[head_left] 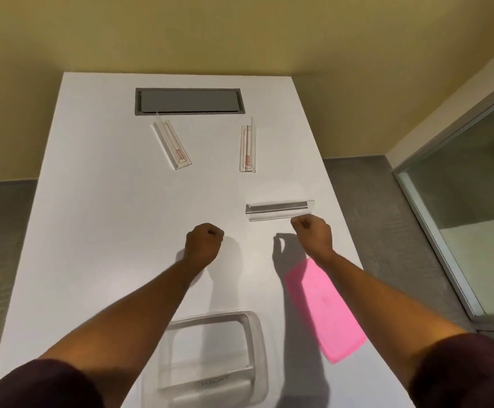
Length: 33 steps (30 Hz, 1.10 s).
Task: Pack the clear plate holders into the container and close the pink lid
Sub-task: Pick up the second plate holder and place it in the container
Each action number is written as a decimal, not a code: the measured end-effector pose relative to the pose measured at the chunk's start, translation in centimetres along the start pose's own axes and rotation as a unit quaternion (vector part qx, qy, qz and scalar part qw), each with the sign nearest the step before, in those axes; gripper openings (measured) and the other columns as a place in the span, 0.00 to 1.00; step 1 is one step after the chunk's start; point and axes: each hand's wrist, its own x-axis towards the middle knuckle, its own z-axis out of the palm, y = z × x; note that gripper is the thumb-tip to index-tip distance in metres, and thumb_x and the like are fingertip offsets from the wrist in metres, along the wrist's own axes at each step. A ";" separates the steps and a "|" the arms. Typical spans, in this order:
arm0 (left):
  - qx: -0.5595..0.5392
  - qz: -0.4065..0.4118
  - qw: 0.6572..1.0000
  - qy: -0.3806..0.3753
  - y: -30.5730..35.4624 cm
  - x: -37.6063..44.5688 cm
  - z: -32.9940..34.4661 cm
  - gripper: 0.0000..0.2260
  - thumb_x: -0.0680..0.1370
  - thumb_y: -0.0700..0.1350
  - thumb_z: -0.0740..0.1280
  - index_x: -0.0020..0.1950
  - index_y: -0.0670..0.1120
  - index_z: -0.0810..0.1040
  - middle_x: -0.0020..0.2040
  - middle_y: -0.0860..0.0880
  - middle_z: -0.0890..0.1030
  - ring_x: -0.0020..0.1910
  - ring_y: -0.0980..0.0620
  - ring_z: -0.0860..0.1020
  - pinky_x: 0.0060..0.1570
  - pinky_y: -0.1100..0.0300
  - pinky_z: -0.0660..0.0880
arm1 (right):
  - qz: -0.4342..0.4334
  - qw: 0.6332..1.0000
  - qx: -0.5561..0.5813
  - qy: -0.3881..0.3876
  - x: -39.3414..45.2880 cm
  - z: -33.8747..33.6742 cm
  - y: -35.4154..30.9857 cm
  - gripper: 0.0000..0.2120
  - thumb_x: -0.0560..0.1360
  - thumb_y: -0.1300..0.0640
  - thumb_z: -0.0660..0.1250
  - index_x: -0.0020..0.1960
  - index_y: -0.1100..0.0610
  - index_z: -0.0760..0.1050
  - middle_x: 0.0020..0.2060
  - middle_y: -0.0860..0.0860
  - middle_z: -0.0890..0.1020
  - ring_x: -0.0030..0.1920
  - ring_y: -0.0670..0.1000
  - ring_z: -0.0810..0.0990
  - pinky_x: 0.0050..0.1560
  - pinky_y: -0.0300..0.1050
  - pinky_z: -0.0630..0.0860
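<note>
Fists only: left hand and right hand curled closed, empty. Nearest plate holder just beyond right hand, first pick probably. Container open, pink lid beside it, leaving room to load.

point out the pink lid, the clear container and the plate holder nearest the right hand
pink lid (325, 312): head view, middle of its top face
clear container (256, 325): head view, right rim
nearest plate holder (278, 210): head view, middle of its length

We see two bare forearms, each coming out of a short dark maroon sleeve that ends around the elbow, with the left grip and right grip ungloved and no watch, ring or band visible on either wrist or on the fingers.
</note>
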 end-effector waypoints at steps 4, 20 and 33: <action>-0.025 -0.053 0.997 -0.050 3.3 4.1 2.7 0.08 0.79 0.43 0.65 0.54 0.41 0.80 0.55 0.42 0.83 0.55 0.39 0.81 0.61 0.50 0.77 | 0.059 0.998 0.013 0.026 6.0 -1.2 1.4 0.17 0.78 0.51 0.71 0.64 0.57 0.79 0.61 0.55 0.81 0.57 0.55 0.82 0.58 0.49 0.77; -0.035 -0.071 0.994 -0.074 5.7 8.7 9.3 0.10 0.71 0.55 0.63 0.45 0.52 0.79 0.38 0.51 0.80 0.40 0.46 0.76 0.42 0.56 0.71 | 0.053 0.995 0.031 0.076 9.9 0.1 4.8 0.10 0.78 0.54 0.71 0.58 0.52 0.84 0.51 0.50 0.88 0.54 0.53 0.85 0.55 0.47 0.77; -0.119 0.002 0.993 0.014 3.7 0.0 1.4 0.24 0.81 0.45 0.67 0.77 0.50 0.68 0.76 0.47 0.69 0.73 0.46 0.70 0.73 0.49 0.68 | -0.089 0.994 0.034 0.055 -2.3 0.2 2.6 0.10 0.73 0.57 0.78 0.54 0.53 0.88 0.48 0.48 0.90 0.49 0.48 0.87 0.57 0.48 0.82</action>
